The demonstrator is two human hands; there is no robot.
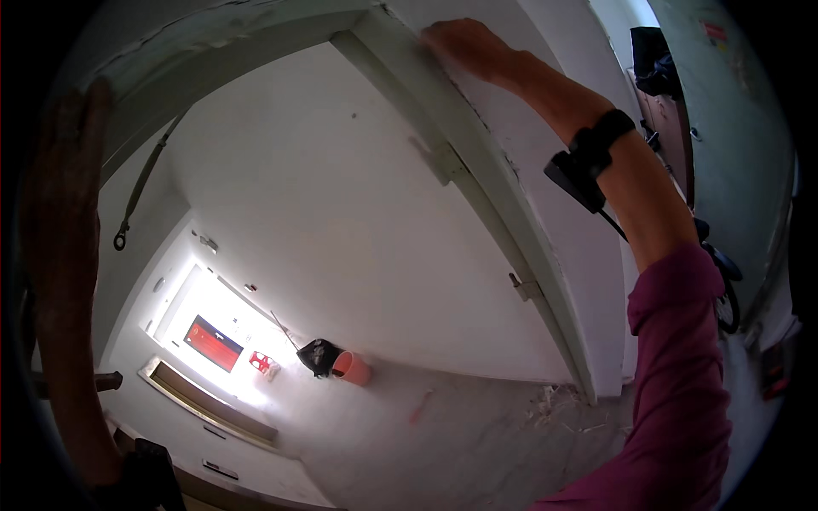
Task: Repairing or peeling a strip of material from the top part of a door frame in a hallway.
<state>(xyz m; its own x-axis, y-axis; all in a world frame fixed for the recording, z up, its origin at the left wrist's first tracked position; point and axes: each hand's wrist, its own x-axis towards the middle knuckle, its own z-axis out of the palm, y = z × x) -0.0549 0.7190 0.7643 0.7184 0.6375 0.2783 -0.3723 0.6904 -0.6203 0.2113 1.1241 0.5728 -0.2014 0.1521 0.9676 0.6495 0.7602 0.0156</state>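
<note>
A grey-green metal door frame (pixel 464 183) spans the view, tilted, with cracked plaster along its outer edge. My left hand (pixel 68 170) reaches up at the far left, its fingers stretched out flat against the top of the frame; it holds nothing that I can see. Beside the frame's upper corner is my right hand (pixel 469 48), against the white wall (pixel 545 170). Its fingers look curled in and are slightly blurred, and whatever they may hold is hidden. A black strapped device (pixel 588 157) sits on my right wrist.
Beyond the frame stand a pink bucket (pixel 351 369), a black bag (pixel 318 358) and a red stool (pixel 261 362). Debris (pixel 550 404) lies on the floor by the frame's foot. A metal rod (pixel 145 183) hangs at left. At right are a bicycle wheel (pixel 727 302) and a dark hanging bag (pixel 654 64).
</note>
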